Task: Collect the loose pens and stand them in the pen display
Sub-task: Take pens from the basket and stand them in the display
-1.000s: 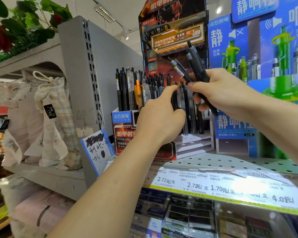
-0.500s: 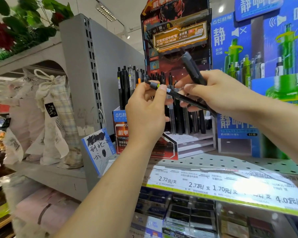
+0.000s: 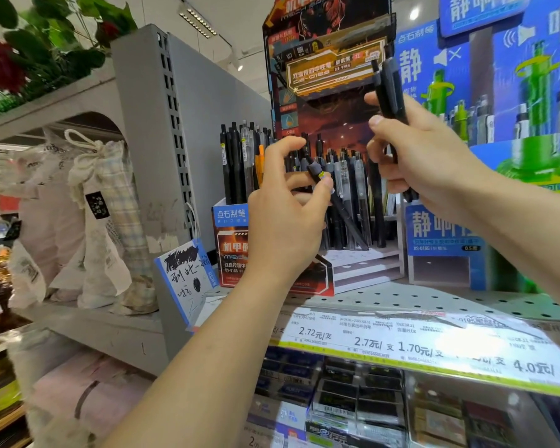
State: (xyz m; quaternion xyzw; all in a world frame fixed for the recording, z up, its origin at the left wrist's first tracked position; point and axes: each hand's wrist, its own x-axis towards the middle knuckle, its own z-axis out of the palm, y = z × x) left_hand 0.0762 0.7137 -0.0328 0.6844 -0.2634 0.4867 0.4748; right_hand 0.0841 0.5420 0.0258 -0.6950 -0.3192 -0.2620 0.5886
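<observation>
The pen display [image 3: 362, 263] is a red and black cardboard stand with white stepped tiers, on a perforated shelf. Several black and clear pens [image 3: 353, 176] stand upright in it. My left hand [image 3: 285, 218] pinches one black pen [image 3: 340, 208] near its top; the pen tilts down to the right, its tip near the tiers. My right hand [image 3: 424, 163] is raised to the right and grips a small bundle of black pens [image 3: 390, 88] that sticks up above the fist.
A blue and green pen display [image 3: 511, 124] stands to the right. A grey shelf upright [image 3: 162, 150] rises on the left, with fabric pouches [image 3: 110, 221] beyond it. A scribble pad [image 3: 188, 273] leans by the display. Price labels [image 3: 401, 344] line the shelf edge.
My left hand took one black pen from the bundle and carried it down toward the display, tilting it upright. My right hand lifted its remaining pens up and to the right.
</observation>
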